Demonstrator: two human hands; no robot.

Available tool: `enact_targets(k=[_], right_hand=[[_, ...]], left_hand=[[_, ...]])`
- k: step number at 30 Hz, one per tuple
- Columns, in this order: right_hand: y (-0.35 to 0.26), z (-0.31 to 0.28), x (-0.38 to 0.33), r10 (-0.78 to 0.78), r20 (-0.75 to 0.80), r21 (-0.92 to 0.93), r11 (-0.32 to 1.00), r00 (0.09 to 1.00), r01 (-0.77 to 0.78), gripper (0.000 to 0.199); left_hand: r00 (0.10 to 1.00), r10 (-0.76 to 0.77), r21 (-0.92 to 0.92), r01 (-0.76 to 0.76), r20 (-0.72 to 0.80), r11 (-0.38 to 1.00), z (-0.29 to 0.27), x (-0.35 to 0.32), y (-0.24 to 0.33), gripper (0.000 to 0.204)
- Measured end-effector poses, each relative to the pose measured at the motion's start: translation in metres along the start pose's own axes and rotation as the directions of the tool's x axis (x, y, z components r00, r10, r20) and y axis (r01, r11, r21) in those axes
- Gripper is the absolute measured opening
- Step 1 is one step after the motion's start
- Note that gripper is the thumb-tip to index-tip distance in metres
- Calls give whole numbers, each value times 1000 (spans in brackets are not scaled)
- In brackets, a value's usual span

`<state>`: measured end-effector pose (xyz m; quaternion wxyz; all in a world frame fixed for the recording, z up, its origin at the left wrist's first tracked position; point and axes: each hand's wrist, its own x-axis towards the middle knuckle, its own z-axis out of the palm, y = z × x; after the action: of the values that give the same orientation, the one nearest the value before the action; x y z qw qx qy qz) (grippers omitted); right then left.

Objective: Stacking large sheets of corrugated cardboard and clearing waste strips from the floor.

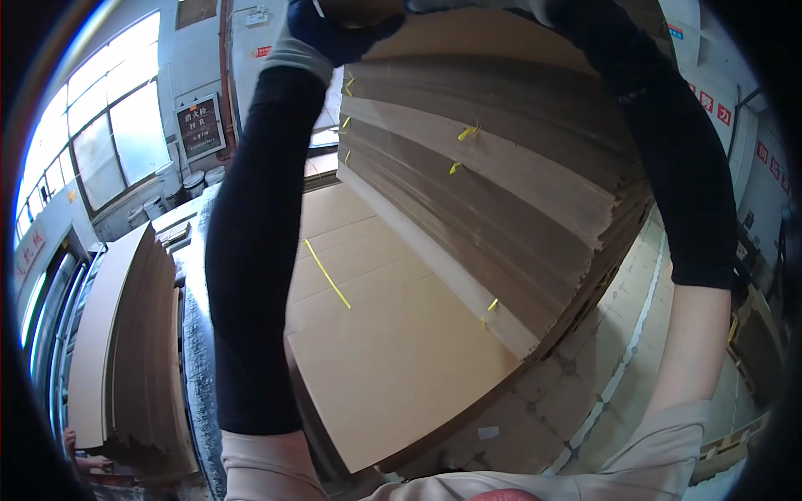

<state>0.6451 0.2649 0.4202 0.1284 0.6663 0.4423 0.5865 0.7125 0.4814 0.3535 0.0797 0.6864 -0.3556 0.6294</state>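
1. Up at the top edge, the left hand (338, 33), in a dark blue glove with a grey cuff, is raised high, thumb stretched to the right; its fingers run out of view, so I cannot tell whether it grasps anything.
2. Over to the right hand (510, 5), and only a sliver shows at the upper rim; clenched or released, I cannot tell.
3. Both arms reach forward in black fabric arm sleeves (259, 250), with beige cloth shirt sleeves (668, 442) above the elbows.
4. Between those arms stands the tall stack of brown corrugated cardboard sheets (501, 179), right of the left hand and below the right, its layers fanning across the view, edges rough at the right end.
5. Bright yellow ties (468, 134) poke out between its layers.
6. Just below and nearer the body lies a flat tan cardboard sheet (409, 342), a thin yellow strap (327, 274) running across it.
7. Out left, a second brown cardboard stack (125, 334) stands well apart, another person's hand (92, 462) showing at its lower corner.
8. On the right, pale floor tiles (622, 321) carry a white line.
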Motion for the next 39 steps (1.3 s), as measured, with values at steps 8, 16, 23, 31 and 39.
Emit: enact_targets(k=[8, 16, 23, 31, 39], right_hand=[[53, -18, -31, -48, 184, 781, 614, 982, -116, 59], [256, 23, -206, 681, 450, 694, 140, 577, -707, 62], [206, 63, -156, 141, -146, 434, 899, 979, -64, 40], [128, -4, -143, 184, 500, 793, 296, 846, -533, 54], [91, 39, -247, 328, 757, 632, -586, 566, -506, 85]], left_hand=[[943, -6, 548, -188, 332, 815, -37, -28, -35, 61], [899, 24, 240, -143, 438, 960, -56, 5, -57, 44], [757, -216, -223, 432, 617, 874, -61, 10, -41, 41], [818, -339, -580, 571, 465, 581, -71, -49, -69, 44], [873, -318, -84, 372, 370, 924, -133, -44, -48, 47]])
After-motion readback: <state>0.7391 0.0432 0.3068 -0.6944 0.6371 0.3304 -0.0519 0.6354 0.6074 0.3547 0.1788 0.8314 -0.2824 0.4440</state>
